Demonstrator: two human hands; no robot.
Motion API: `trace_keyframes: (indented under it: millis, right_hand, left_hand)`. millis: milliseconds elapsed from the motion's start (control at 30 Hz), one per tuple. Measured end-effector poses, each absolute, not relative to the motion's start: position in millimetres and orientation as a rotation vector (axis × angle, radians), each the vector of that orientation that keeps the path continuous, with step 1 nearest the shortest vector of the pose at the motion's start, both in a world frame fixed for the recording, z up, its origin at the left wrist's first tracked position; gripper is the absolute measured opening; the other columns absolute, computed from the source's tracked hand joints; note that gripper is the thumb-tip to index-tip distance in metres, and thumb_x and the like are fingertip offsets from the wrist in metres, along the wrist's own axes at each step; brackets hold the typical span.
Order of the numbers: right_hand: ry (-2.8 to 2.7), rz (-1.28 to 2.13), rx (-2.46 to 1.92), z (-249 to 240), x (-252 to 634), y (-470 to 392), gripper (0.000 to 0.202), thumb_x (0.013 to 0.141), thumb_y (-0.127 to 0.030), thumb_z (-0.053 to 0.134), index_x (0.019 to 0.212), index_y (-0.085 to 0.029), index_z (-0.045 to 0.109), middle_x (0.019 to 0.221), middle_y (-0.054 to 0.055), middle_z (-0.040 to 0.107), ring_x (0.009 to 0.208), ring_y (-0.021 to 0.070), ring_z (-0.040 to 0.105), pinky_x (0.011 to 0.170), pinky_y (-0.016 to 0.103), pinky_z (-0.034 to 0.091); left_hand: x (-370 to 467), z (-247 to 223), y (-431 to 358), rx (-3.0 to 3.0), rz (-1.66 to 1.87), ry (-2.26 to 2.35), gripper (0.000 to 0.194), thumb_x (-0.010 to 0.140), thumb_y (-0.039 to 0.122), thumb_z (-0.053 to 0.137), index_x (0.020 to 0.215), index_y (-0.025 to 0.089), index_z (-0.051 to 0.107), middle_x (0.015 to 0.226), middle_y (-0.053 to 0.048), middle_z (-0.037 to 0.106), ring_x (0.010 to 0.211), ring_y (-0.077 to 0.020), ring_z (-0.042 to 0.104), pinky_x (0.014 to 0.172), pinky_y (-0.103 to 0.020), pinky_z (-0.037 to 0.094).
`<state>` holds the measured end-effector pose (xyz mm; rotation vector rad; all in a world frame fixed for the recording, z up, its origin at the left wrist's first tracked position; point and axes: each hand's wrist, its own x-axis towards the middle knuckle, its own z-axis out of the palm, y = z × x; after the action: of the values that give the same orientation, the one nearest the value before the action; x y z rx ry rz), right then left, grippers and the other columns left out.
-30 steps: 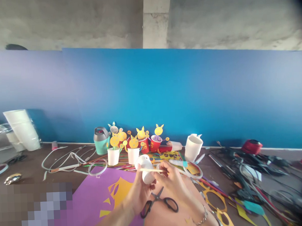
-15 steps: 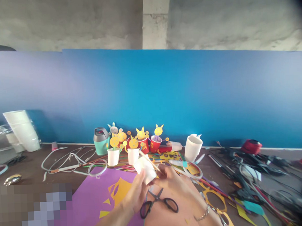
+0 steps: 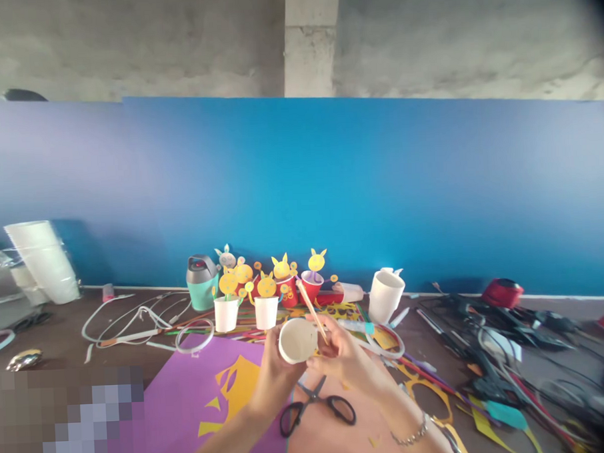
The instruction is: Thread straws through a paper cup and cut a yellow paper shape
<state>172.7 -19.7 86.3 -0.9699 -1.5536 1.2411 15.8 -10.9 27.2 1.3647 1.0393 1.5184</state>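
A white paper cup (image 3: 298,341) is tipped so that its open mouth faces the camera. My left hand (image 3: 274,369) is closed round the cup's left side and underside. Between the fingers of my right hand (image 3: 340,352) is a thin pale stick (image 3: 311,309), pointing up and to the left, while the fingertips touch the cup's right side. Just below the hands, black scissors (image 3: 315,398) lie with blades apart on orange paper (image 3: 331,435). Purple paper (image 3: 174,399) with yellow scraps (image 3: 244,389) lies to the left.
Behind the hands stand white cups (image 3: 226,314) and red cups (image 3: 312,287) with yellow animal faces. A teal container (image 3: 202,284) is left of them, a white cup stack (image 3: 386,296) right. Cables and a black tool (image 3: 498,371) clutter the right side.
The cup has turned so its mouth now faces the camera. The stick has moved right and stands steeper, and my right hand has shifted slightly.
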Motion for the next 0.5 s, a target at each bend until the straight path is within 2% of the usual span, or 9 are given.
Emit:
trace_keyframes:
  millis: [67, 167, 233, 300, 400, 500]
  right_hand:
    - [-1.555, 1.225, -0.975, 89, 171, -21, 0.050, 0.066, -0.025, 0.073, 0.114, -0.024, 0.059, 0.076, -0.003, 0.057, 0.073, 0.0158, 0.056, 0.066, 0.026, 0.047]
    - [-1.581, 1.153, -1.028, 90, 171, -18, 0.020, 0.067, -0.026, 0.070, 0.084, -0.020, 0.062, 0.077, -0.001, 0.062, 0.074, 0.0176, 0.059, 0.068, 0.027, 0.048]
    - [-1.596, 1.107, -1.076, 86, 173, -14, 0.013, 0.069, -0.027, 0.067, 0.070, -0.019, 0.057, 0.070, -0.001, 0.061, 0.069, 0.0171, 0.058, 0.064, 0.026, 0.046]
    - [-1.574, 1.054, -1.107, 79, 177, -7, 0.015, 0.072, -0.029, 0.067, 0.070, -0.018, 0.058, 0.067, -0.001, 0.061, 0.066, 0.0167, 0.058, 0.061, 0.025, 0.045]
    - [-1.547, 0.925, -1.188, 65, 184, 3, 0.019, 0.075, -0.034, 0.068, 0.074, -0.016, 0.062, 0.067, 0.000, 0.062, 0.065, 0.0162, 0.057, 0.059, 0.024, 0.043]
    - [-1.579, 0.826, -1.304, 54, 185, 9, 0.019, 0.076, -0.033, 0.066, 0.069, -0.016, 0.061, 0.063, -0.001, 0.060, 0.062, 0.0155, 0.055, 0.055, 0.023, 0.040]
  left_hand:
    - [17, 30, -11, 1.335, 1.483, 1.014, 0.057, 0.065, 0.032, 0.086, 0.112, 0.018, 0.058, 0.108, -0.009, 0.069, 0.100, -0.0284, 0.065, 0.086, -0.038, 0.051]
    - [16, 30, -11, 1.317, 1.394, 0.935, 0.051, 0.069, 0.031, 0.084, 0.113, 0.019, 0.059, 0.109, -0.009, 0.070, 0.101, -0.0297, 0.065, 0.087, -0.038, 0.051]
    - [14, 26, -9, 1.381, 1.338, 0.940, 0.049, 0.071, 0.029, 0.082, 0.114, 0.019, 0.061, 0.109, -0.010, 0.069, 0.103, -0.0305, 0.063, 0.090, -0.040, 0.049]
    - [12, 18, -5, 1.482, 1.328, 0.991, 0.051, 0.071, 0.026, 0.080, 0.117, 0.019, 0.061, 0.112, -0.011, 0.067, 0.108, -0.0313, 0.061, 0.096, -0.043, 0.046]
    - [8, 7, 2, 1.527, 1.371, 1.035, 0.064, 0.069, 0.021, 0.076, 0.129, 0.021, 0.054, 0.125, -0.012, 0.061, 0.118, -0.0317, 0.055, 0.102, -0.046, 0.041]
    - [5, -1, 8, 1.473, 1.395, 1.039, 0.067, 0.069, 0.020, 0.074, 0.132, 0.023, 0.051, 0.133, -0.013, 0.055, 0.119, -0.0316, 0.054, 0.100, -0.047, 0.043]
